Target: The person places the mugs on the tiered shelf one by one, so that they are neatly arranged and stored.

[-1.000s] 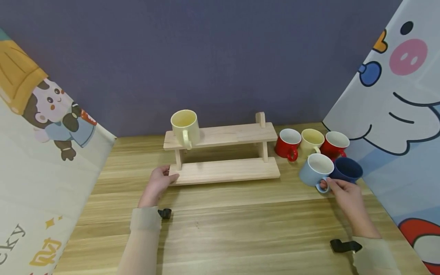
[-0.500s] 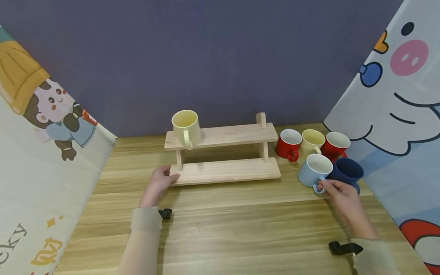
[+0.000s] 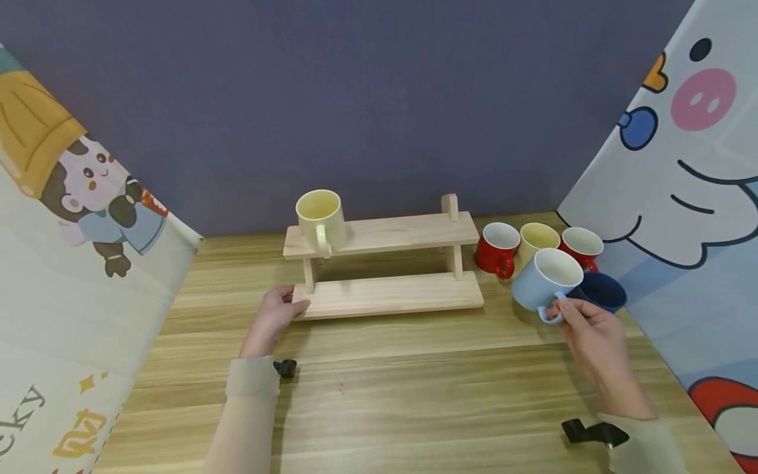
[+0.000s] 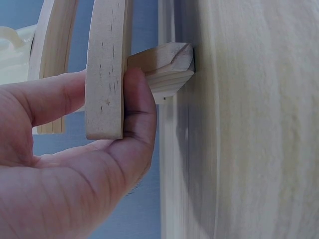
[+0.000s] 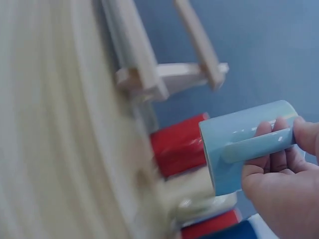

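My right hand (image 3: 598, 336) grips the handle of a light blue mug (image 3: 541, 283), tilted slightly and raised off the table. In the right wrist view, fingers pass through the handle of the light blue mug (image 5: 222, 144), the thumb on top. My left hand (image 3: 275, 316) pinches the left end of the lower board of a two-tier wooden rack (image 3: 387, 294). The left wrist view shows that board (image 4: 105, 74) between the thumb and fingers. A pale yellow mug (image 3: 322, 227) stands at the left end of the rack's upper board.
Right of the rack stand a red mug (image 3: 496, 253), a second yellow mug (image 3: 537, 238), another red mug (image 3: 583, 245) and a dark blue mug (image 3: 604, 289), partly hidden. Behind the rack rises a dark wall (image 3: 379, 112). Printed panels flank the wooden table (image 3: 403, 395).
The light blue mug has risen from the table in my right hand, after a small shift left. My left hand stays on the rack's end.
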`<state>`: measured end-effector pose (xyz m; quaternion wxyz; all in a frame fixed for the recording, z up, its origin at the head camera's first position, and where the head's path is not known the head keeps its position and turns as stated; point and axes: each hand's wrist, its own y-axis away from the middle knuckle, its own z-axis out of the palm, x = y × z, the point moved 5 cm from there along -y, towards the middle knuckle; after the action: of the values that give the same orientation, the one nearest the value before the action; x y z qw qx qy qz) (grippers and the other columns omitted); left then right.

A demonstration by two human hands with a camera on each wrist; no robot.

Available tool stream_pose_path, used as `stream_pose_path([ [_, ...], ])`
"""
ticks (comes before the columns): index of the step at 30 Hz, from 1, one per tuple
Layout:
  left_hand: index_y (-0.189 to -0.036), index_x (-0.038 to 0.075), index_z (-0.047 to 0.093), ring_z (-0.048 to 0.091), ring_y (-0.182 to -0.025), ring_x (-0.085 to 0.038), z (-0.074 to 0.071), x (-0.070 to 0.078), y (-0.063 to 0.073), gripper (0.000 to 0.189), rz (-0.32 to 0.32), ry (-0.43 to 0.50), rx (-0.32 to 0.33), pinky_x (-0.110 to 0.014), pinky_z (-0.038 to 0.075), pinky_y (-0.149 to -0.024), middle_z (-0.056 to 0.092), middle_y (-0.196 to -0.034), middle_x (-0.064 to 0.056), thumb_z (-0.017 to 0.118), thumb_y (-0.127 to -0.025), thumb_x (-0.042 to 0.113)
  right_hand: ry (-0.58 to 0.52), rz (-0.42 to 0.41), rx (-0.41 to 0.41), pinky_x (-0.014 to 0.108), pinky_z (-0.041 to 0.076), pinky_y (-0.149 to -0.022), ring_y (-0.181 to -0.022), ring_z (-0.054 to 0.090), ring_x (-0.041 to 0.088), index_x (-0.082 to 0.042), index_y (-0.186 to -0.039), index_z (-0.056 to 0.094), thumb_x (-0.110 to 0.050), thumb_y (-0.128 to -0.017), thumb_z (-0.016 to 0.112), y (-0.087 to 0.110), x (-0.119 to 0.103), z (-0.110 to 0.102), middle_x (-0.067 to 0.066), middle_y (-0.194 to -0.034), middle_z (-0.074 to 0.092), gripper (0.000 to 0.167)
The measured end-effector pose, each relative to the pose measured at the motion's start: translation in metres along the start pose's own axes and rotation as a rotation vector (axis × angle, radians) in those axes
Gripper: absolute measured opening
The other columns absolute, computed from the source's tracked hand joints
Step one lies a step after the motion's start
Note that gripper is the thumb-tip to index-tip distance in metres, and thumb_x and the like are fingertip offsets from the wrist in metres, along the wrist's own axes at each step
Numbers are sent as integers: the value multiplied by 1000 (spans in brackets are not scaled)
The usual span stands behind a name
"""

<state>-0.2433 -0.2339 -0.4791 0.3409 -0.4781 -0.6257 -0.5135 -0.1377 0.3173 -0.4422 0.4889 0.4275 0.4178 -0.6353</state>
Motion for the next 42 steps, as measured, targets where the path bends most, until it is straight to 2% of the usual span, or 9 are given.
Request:
stream_pose_path([
  [7, -153, -15, 27, 48, -117, -31, -1, -1, 0, 66, -7, -9, -3, -29, 54, -88, 42, -136, -26, 63, -101, 4, 21, -53, -37, 21, 53, -84, -94, 63, 17, 20, -110, 63, -3, -103, 59, -3, -24, 31, 10, -94, 71, 25],
  [16, -150, -17, 30, 53, -108, -27, -1, 0, 0, 63, 12, -10, 0, -28, 55, -85, 47, -129, -25, 63, -101, 3, 16, -73, -92, 23, 53, -88, -94, 62, 18, 17, -108, 64, -5, -103, 60, -17, -41, 73, 10, -93, 69, 22],
  [24, -150, -17, 30, 52, -110, -29, 0, 0, 1, 62, 11, -22, 5, -27, 55, -84, 46, -131, -26, 62, -101, 3, 123, -64, -91, 21, 53, -83, -90, 60, 18, 18, -111, 63, -13, -101, 65, -32, -47, 108, 8, -92, 68, 33],
  [28, -150, -18, 30, 53, -109, -29, 0, 1, 1, 62, 20, -12, 3, -27, 55, -84, 47, -130, -26, 62, -101, 2, 239, -78, -62, 20, 52, -78, -86, 58, 18, 19, -110, 63, -17, -101, 67, -42, -47, 132, 6, -89, 68, 37],
  [31, -150, -18, 30, 54, -108, -28, 0, 1, 1, 62, 25, -12, 3, -27, 55, -83, 48, -129, -26, 62, -101, 1, 318, -96, -40, 21, 51, -74, -84, 57, 16, 18, -107, 64, -16, -101, 67, -48, -42, 152, 3, -85, 69, 35],
  [36, -148, -18, 32, 55, -102, -25, -1, 1, 1, 61, 30, -10, 7, -26, 55, -81, 50, -124, -25, 63, -100, 1, 305, -118, -59, 24, 51, -73, -82, 60, 17, 17, -104, 66, -11, -102, 66, -59, -29, 184, 8, -84, 70, 28],
  [42, -148, -18, 33, 56, -101, -25, -1, 0, 1, 61, 30, -18, 7, -27, 55, -81, 51, -123, -24, 64, -100, 2, 330, -92, -96, 30, 49, -76, -86, 55, 26, 9, -100, 69, -16, -101, 68, -67, -18, 218, 14, -90, 68, 25],
])
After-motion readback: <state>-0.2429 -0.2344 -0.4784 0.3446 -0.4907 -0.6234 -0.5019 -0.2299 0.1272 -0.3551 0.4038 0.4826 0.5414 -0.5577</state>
